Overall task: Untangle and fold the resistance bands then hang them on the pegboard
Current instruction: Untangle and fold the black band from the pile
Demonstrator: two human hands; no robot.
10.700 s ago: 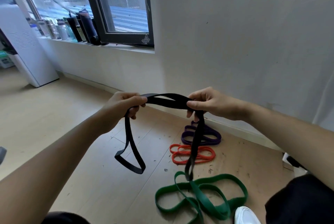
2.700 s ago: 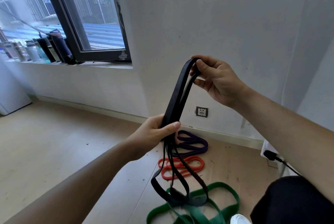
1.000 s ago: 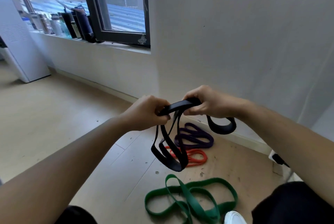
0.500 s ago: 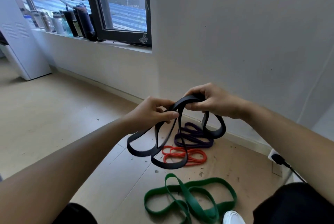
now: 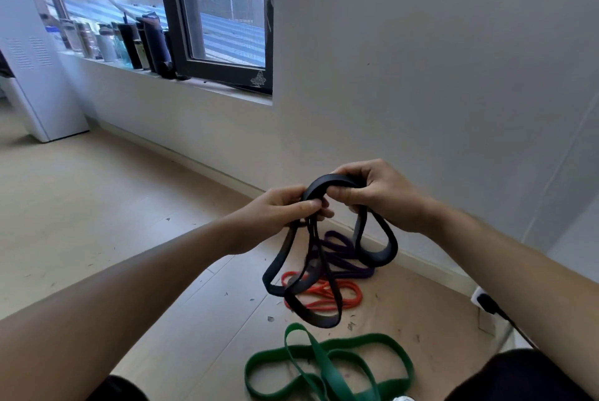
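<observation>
1. Head view: both hands meet in the middle of the frame, bridged by a short arch of a wide black rubber resistance band point(image 5: 319, 179).
2. Curled tight, the left hand point(image 5: 285, 209) has its thumb laid over its fingers and pinches several gathered strands. Two long loops hang below it toward the lower centre.
3. At the other end of the arch the right hand point(image 5: 379, 196) is closed as well, its fingers folded round the band, and one shorter loop dangles beneath it.
4. Three more bands lie on the pale wooden floor point(image 5: 129, 206), none of them in a hand. A purple rubber loop point(image 5: 359, 272) sits nearest the skirting, with a thin red-orange loop point(image 5: 353, 295) just in front of it. A broad green band point(image 5: 319, 360), twisted over itself, lies at the bottom edge.
5. The step in hand looks like folding. The black band seems free of knots and is being gathered into loops, though these hang at uneven lengths.
6. The next move probably calls for evening the loops and passing the whole bundle into one firm grip — springy rubber will likely pop open if the pinch slackens.
7. Hanging comes after that. Only a wood-coloured strip shows at the top edge — whether that is the pegboard cannot be told.
</observation>
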